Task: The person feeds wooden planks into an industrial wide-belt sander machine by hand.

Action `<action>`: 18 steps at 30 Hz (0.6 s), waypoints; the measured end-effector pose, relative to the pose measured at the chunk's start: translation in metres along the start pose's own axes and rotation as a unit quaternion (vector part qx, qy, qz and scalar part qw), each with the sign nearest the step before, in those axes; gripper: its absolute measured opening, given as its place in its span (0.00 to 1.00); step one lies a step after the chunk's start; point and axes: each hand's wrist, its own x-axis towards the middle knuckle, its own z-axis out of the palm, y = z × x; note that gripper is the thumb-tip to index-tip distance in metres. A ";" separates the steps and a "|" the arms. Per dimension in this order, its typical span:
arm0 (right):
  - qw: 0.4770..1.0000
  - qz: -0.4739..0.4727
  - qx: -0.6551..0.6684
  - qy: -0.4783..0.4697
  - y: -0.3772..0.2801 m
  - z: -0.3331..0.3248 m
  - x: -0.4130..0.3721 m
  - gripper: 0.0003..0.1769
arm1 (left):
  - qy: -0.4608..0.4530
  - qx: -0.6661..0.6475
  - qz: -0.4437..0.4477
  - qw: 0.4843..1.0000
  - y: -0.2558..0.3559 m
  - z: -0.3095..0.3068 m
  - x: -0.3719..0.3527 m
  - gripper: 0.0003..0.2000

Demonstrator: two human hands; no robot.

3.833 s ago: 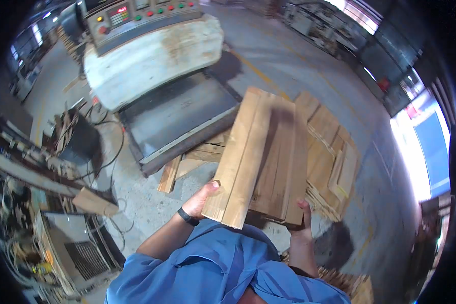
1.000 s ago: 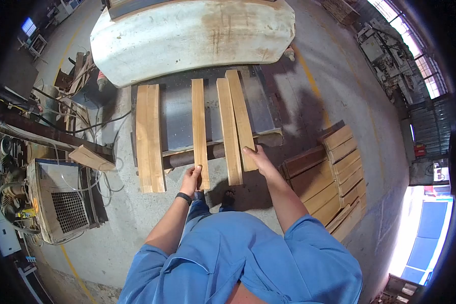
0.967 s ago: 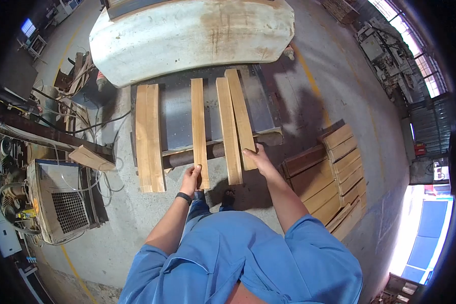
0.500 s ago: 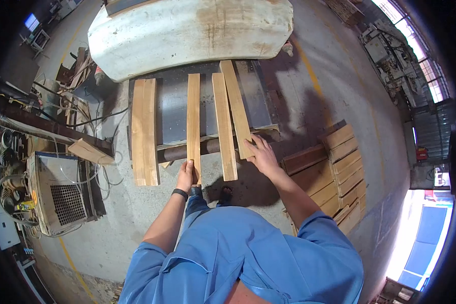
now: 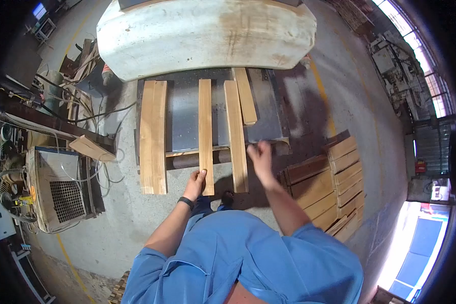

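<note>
My left hand [image 5: 194, 185] is closed on the near end of the middle wooden plank [image 5: 205, 126], with the thumb on top. My right hand [image 5: 261, 158] is slightly blurred in the air, just right of another long plank [image 5: 236, 137]; its thumb and fingers look apart, with nothing visible between them. Beyond it a further plank [image 5: 245, 99] lies on the dark metal machine bed [image 5: 182, 116], its far end under the white hood. At the left lie planks side by side [image 5: 153, 137], overhanging the bed's near edge.
The large white hood [image 5: 202, 38] spans the far side of the bed. Stacked wooden boards [image 5: 321, 190] stand on the floor to my right. On the left are a metal box with a grille [image 5: 66, 200], loose hoses and a wood piece [image 5: 92, 148] on a beam.
My right hand has let go of the far-right plank and moved off it. That plank now sits farther in under the hood. My left hand keeps its hold on the middle plank.
</note>
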 end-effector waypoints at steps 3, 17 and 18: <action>0.905 0.274 0.180 -0.270 0.014 -0.003 -0.067 0.30 | -0.071 -0.039 -0.097 0.992 0.015 -0.006 -0.002 0.34; 0.845 0.269 0.337 -0.316 -0.028 -0.013 -0.046 0.31 | -0.132 -0.332 -0.143 0.923 0.040 -0.016 -0.011 0.36; 0.807 0.259 0.407 -0.340 -0.033 -0.020 -0.047 0.31 | -0.160 -0.362 -0.136 0.908 0.042 -0.017 -0.013 0.36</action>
